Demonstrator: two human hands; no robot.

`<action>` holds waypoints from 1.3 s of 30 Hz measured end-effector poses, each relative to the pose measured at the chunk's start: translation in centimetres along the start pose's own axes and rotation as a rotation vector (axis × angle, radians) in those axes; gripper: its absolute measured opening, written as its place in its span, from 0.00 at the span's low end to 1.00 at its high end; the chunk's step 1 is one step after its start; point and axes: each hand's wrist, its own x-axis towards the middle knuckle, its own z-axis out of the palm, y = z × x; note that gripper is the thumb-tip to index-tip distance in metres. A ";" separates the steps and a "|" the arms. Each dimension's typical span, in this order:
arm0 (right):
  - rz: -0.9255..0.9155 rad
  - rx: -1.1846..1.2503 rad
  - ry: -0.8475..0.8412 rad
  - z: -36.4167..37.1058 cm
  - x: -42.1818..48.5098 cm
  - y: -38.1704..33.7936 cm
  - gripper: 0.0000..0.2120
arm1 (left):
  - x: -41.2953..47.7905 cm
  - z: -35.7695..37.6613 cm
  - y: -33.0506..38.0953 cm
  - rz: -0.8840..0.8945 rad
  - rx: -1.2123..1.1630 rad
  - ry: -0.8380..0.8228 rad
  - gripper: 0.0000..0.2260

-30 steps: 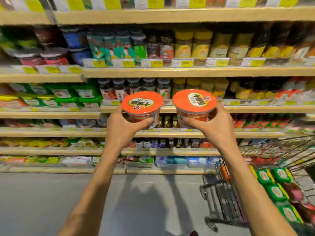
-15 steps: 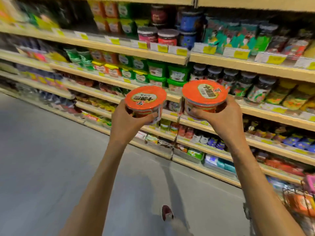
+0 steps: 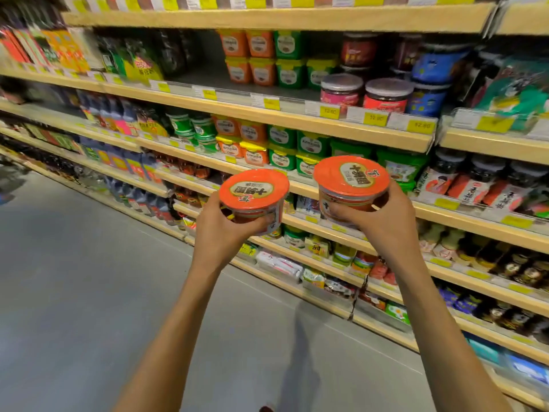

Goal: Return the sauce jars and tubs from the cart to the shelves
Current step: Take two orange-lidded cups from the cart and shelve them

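Curling round two orange-lidded tubs, the fingers (image 3: 263, 219) grip firmly: the left hand (image 3: 218, 236) holds the left tub (image 3: 254, 190), the right hand (image 3: 384, 226) holds the right tub (image 3: 352, 175) a little higher, both lids up, in the air before the shelves (image 3: 297, 119). Since a second ago the view has swung left along the aisle. The cart has dropped out of sight, and stacked orange tubs (image 3: 248, 56) now sit far ahead, possibly their home.

One yellow shelf tag (image 3: 329, 111) reads 12.80; tub (image 3: 351, 176) lettering is illegible.
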 end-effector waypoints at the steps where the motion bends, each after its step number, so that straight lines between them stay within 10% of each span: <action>1: -0.001 0.007 0.000 1.4 0.8 -0.2 0.40 | 1.3 -0.7 -0.5 -0.003 0.005 0.001 0.41; 39: 0.046 -0.082 0.320 44.1 22.2 -12.1 0.37 | 45.9 -23.6 -18.6 0.081 -0.213 -0.111 0.30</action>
